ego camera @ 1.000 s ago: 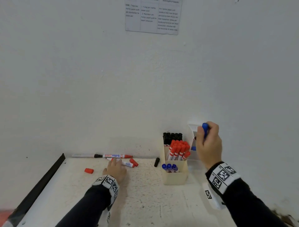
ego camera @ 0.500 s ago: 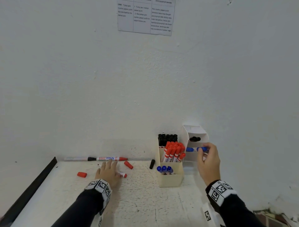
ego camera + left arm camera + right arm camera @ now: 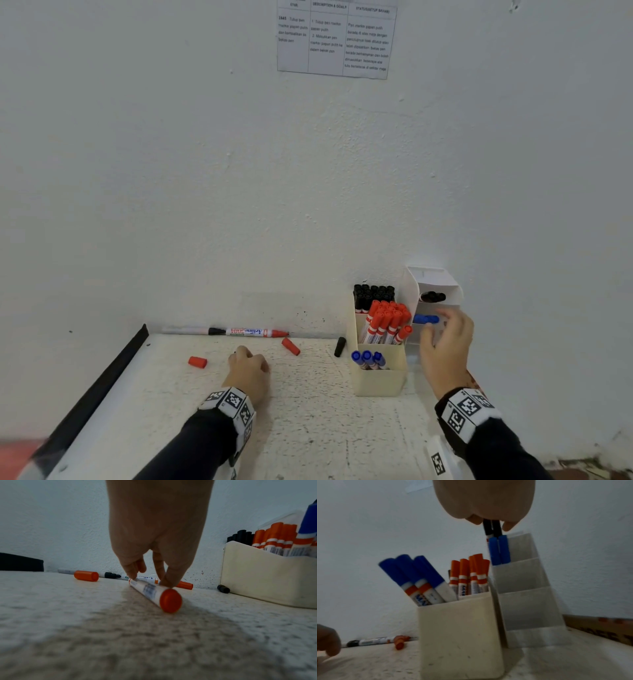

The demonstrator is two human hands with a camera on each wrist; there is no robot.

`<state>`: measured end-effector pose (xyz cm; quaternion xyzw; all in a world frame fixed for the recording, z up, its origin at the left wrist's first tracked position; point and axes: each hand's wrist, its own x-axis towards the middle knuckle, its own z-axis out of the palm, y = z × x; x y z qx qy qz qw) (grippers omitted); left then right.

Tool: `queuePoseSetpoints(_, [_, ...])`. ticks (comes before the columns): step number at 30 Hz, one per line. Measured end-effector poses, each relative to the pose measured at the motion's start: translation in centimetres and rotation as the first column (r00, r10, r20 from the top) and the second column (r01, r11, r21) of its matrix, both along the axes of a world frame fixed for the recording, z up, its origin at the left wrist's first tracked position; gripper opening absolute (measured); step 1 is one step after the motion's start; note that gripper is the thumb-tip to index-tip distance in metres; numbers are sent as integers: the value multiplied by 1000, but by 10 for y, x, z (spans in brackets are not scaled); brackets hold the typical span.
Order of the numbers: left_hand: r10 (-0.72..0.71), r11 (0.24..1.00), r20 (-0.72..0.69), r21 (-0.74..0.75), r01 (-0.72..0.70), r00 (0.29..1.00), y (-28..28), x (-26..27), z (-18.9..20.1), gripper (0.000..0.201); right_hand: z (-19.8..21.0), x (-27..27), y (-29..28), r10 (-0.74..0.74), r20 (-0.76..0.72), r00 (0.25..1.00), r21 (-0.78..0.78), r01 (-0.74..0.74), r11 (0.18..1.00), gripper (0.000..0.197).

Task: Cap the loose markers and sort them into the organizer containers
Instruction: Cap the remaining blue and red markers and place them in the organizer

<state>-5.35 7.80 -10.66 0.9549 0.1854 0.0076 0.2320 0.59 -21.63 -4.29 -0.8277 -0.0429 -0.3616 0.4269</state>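
Observation:
My left hand (image 3: 246, 359) rests on the white table (image 3: 308, 428), fingers curled down over a red-ended marker (image 3: 155, 593). In the left wrist view its fingertips (image 3: 169, 583) pinch the barrel against the table. My right hand (image 3: 445, 337) hovers open beside the white tiered organizer (image 3: 435, 277), holding nothing. Two blue markers (image 3: 425, 319) stand in its middle tier, black ones (image 3: 432, 296) above. The cream organizer (image 3: 378, 383) holds black, red and blue markers. Two red caps (image 3: 197, 362) (image 3: 290, 346) and a black cap (image 3: 339, 346) lie loose.
A red Artline marker (image 3: 253, 332) and another thin marker (image 3: 188, 330) lie along the wall. A black strip (image 3: 102, 383) borders the table's left edge. A printed sheet (image 3: 335, 41) hangs on the wall. A cardboard box (image 3: 607, 627) sits right of the tiered organizer.
My right hand lowered the blue marker into the tiered organizer's middle tier, let go and drew back open. My left hand pulled the red marker toward me and curled over it.

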Motion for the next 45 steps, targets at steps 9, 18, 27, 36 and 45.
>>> queuePoseSetpoints(9, [217,971,-89,-82,-224,972,12,-26,6,34,32,-28,78,310,339,888,-52,-311,949,20])
queuePoseSetpoints(18, [331,912,102,-291,-290,938,81,-69,23,32,-13,-38,220,625,-467,626,-221,-767,603,24])
queuePoseSetpoints(27, [396,885,148,-323,-334,906,134,-100,22,24,-42,-47,304,281,-829,484,-450,-875,179,56])
queuePoseSetpoints(36, [252,936,157,-289,-199,955,122,-93,13,26,-46,-44,299,343,-733,587,-474,-803,360,28])
queuePoseSetpoints(45, [71,954,133,-300,-28,989,83,-78,14,33,-41,-27,238,624,-607,491,-102,-827,552,35])
